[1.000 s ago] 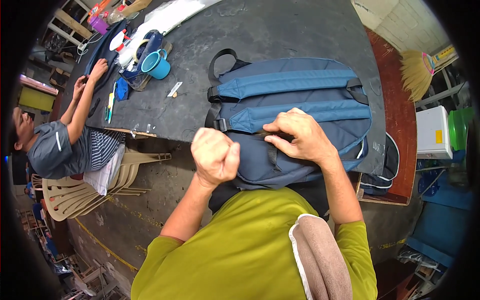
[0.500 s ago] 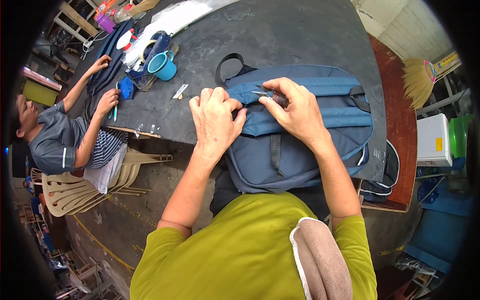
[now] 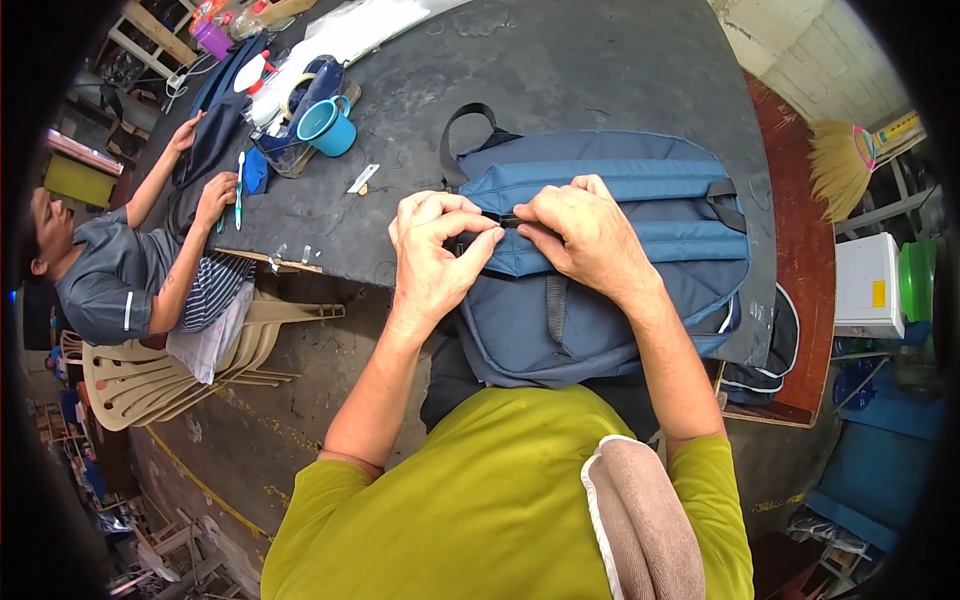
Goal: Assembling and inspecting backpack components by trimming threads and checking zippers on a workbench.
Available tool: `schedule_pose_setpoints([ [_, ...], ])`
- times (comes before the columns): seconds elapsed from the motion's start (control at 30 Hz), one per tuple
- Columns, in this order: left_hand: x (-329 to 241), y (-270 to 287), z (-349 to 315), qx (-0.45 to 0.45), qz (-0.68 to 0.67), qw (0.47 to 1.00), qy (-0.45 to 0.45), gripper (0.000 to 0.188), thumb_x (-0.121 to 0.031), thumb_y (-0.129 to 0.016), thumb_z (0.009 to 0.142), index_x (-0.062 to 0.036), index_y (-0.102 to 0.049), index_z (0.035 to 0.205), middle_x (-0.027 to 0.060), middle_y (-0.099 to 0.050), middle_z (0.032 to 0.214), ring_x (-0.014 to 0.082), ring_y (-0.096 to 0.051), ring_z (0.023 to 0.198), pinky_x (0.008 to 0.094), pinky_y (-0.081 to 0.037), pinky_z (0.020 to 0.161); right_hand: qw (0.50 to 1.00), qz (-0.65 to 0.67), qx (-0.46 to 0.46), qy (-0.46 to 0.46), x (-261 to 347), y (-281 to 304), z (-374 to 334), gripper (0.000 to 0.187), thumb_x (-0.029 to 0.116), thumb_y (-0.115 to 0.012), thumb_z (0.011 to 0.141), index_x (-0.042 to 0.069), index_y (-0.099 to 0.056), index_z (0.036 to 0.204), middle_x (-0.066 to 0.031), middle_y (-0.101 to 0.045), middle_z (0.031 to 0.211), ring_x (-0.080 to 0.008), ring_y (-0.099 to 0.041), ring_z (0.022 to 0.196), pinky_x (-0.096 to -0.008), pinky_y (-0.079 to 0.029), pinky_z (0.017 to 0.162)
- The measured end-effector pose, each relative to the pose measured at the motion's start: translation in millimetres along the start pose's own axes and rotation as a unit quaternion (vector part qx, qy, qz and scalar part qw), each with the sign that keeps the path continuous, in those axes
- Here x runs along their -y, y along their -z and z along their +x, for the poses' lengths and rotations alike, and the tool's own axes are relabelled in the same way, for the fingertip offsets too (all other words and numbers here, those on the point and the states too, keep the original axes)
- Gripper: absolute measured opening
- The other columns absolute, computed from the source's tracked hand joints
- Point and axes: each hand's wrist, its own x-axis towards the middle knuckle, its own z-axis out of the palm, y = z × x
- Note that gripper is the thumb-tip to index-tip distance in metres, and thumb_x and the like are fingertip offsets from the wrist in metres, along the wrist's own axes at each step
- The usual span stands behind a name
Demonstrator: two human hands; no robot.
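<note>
Co-worker: a person (image 3: 110,285) at the table's left side, well apart from the backpack.
Cup: blue, with a handle (image 3: 328,127), standing among clutter, apart from the backpack.
Table: dark and flat (image 3: 420,80); the backpack lies on it at the near edge, so the table probably carries most of its weight.
Left hand: fingers and thumb drawn into a narrow pinch (image 3: 440,240) at the left ends of the shoulder straps; what lies between the tips is hidden.
Carry loop: black webbing (image 3: 447,140) arching off the bag's left end; likely the handiest hold for lifting.
Dark piece: small, between the two hands (image 3: 508,219); too covered to name, so its stiffness cannot be judged.
Webbing strip: black, lying loose on the bag's near side (image 3: 557,310); probably limp and easily pinched.
Right hand: thumb and fingertips closed on the dark piece (image 3: 588,238), facing the left hand.
Shoulder straps: two, blue (image 3: 665,172), seemingly padded; likely springy but bendable, best gripped across their width.
Backpack: blue cloth, straps up (image 3: 668,208); looks light, soft, somewhat smooth and hardly fragile.
Broom: straw (image 3: 838,170), beyond the table's right side.
</note>
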Motion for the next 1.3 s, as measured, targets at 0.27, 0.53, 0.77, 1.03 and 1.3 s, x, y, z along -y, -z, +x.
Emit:
schedule_pose_setpoints([
  [0.27,-4,1,-2,0.008,0.002,1.0,0.004,0.013,-0.011,-0.093,0.082,-0.0103,-0.087,0.094,0.005,-0.078,0.106,0.0268,-0.064,0.118,0.0437,-0.051,0.104,1.0,-0.019,0.005,0.015,-4,-6,-1,0.017,0.015,-0.087,0.092,0.009,-0.074,0.102,-0.0033,-0.069,0.086,-0.0239,-0.069,0.084,-0.0416,-0.048,0.088],
  [0.53,-4,3,-2,0.008,0.002,1.0,0.006,0.015,-0.012,-0.093,0.082,-0.0108,-0.088,0.096,0.0059,-0.078,0.108,0.0271,-0.064,0.119,0.0438,-0.051,0.105,0.998,-0.044,0.031,0.02,-8,-6,-3,0.018,0.014,-0.087,0.092,0.01,-0.075,0.104,-0.0031,-0.07,0.087,-0.0239,-0.07,0.084,-0.0416,-0.05,0.095],
  [0.77,10,21,-1,-0.056,0.101,0.993,-0.019,0.021,-0.011,-0.086,0.08,-0.0064,-0.066,0.082,0.0095,-0.073,0.107,0.0325,-0.066,0.111,0.0485,-0.049,0.098,0.993,0.088,-0.038,-0.062,-11,2,-12,0.023,0.012,-0.088,0.094,0.003,-0.077,0.112,-0.0075,-0.072,0.09,-0.0235,-0.069,0.081,-0.036,-0.057,0.076],
  [1.03,13,16,10,-0.044,0.241,0.968,-0.048,0.021,-0.024,-0.093,0.083,-0.0152,-0.084,0.1,-0.0003,-0.074,0.108,0.0232,-0.067,0.111,0.0456,-0.043,0.099,0.982,0.116,-0.013,-0.15,-1,6,0,0.028,0.016,-0.087,0.097,0.001,-0.077,0.117,-0.0084,-0.075,0.097,-0.02,-0.07,0.08,-0.0321,-0.058,0.071],
  [1.3,22,6,6,-0.003,0.111,0.992,0.053,0.008,-0.007,-0.081,0.094,-0.0049,-0.077,0.1,0.0116,-0.073,0.105,0.0361,-0.073,0.095,0.0464,-0.055,0.086,0.983,0.111,-0.029,-0.144,12,5,36,0.03,0.021,-0.087,0.098,0.003,-0.077,0.12,-0.0117,-0.079,0.108,-0.0227,-0.078,0.091,-0.0348,-0.061,0.08],
])
